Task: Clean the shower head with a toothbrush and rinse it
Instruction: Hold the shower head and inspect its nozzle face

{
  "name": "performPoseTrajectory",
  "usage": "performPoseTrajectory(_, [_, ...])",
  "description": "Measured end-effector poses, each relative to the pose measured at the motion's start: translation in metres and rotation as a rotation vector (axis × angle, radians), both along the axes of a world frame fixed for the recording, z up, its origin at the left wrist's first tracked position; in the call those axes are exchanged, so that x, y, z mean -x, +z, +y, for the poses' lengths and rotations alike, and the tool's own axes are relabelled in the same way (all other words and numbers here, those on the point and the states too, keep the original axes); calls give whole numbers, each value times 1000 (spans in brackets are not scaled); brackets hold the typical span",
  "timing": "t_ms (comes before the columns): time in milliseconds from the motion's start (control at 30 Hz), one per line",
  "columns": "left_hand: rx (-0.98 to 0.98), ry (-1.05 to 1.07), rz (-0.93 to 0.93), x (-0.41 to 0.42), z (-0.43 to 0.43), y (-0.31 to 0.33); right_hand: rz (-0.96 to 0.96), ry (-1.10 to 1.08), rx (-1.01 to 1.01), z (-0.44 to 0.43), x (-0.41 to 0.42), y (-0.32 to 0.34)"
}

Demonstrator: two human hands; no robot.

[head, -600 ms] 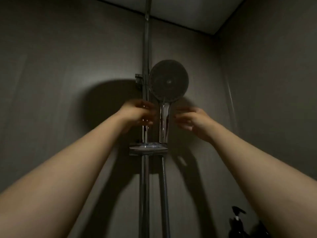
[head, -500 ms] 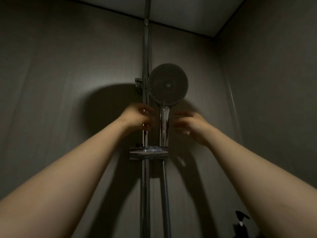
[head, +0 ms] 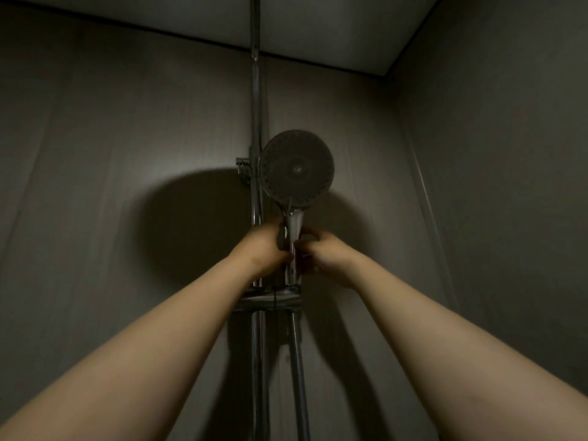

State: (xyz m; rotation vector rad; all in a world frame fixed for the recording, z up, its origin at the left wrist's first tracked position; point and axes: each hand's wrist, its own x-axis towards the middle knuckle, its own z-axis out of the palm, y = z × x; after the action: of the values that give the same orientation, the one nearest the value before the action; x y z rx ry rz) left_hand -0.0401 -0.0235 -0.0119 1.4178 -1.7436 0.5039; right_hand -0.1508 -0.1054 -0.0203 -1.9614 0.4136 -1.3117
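From the head camera, the person is standing in a dim shower corner and reaching both bare arms up and forward. The shower head [head: 296,167] is sitting upright in its place just right of the rail [head: 256,106], its round, dotted face looking out and slightly down toward us. Its chrome handle [head: 293,227] is running straight down from the disc into the holder [head: 269,300] clamped across the rail.

The left hand [head: 264,249] is coming in from the left side of the handle, fingers curling round it at about mid-height. The right hand [head: 324,253] is meeting it from the right, fingers and thumb curling round the same stretch of handle (the light is poor, so the single fingers are hard to separate). The two hands are nearly touching across the chrome.

Below the holder, the ribbed hose [head: 299,361] is hanging down beside the rail. The arms and shower head are throwing a broad dark shadow on the grey wall [head: 111,186] behind, and a pale ceiling [head: 334,30] is showing at the top.
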Motion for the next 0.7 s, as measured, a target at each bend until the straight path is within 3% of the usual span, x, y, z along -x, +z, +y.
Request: performPoseTrajectory(700, [167,-65,6,8,-7,35,-26,-158,90,20,8,36])
